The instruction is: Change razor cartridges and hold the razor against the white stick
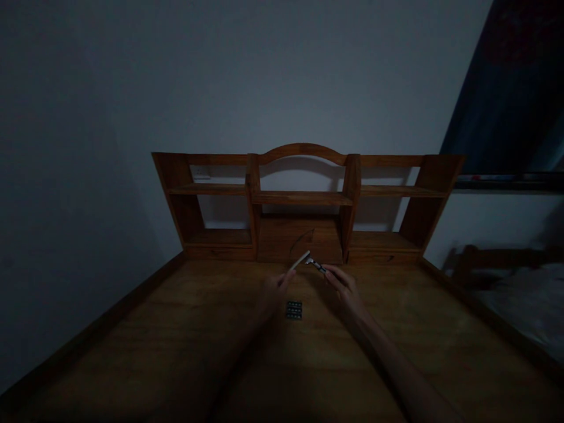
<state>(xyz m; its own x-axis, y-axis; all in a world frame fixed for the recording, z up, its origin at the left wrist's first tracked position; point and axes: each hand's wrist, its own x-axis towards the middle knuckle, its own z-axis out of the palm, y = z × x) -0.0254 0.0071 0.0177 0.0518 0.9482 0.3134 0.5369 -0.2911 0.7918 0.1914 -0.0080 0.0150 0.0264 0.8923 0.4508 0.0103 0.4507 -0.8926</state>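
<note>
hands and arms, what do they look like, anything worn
Both arms are bare as far as the dim picture shows: no sleeves, gloves, watch or rings visible on the left hand or right hand. Forearms are slim and long.

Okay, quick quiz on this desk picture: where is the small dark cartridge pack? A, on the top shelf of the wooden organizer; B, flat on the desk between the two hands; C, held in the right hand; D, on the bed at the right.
B: the cartridge pack lies flat on the desk, just nearer the camera than the left hand and right hand, which hold a razor above it.
</note>
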